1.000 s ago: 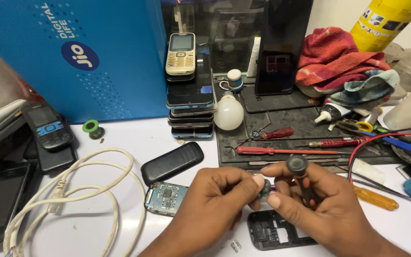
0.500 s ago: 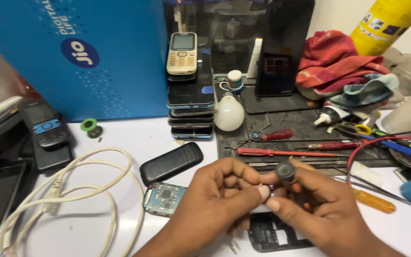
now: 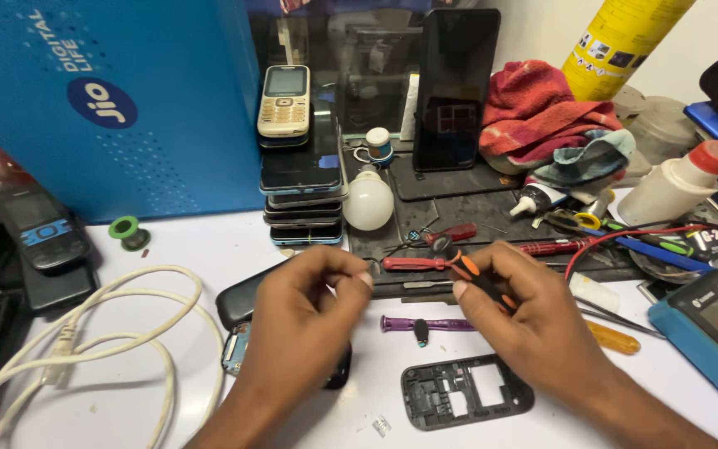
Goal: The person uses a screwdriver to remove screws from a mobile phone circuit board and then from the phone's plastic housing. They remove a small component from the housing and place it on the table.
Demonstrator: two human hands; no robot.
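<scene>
over the white bench, my right hand grips a black-orange screwdriver slanting up-left toward my left hand, pinched shut, contents hidden.

White worktop, blue panel behind at left, pale wall at back, even indoor light

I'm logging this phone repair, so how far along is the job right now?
Done: the phone is apart; its black frame lies empty on the white table and a circuit board peeks out beside the left hand. In hand: the right hand grips a black-and-orange screwdriver; the left hand's fingers are pinched, but what they hold is hidden. Left: board and frame are not yet back together.
</scene>
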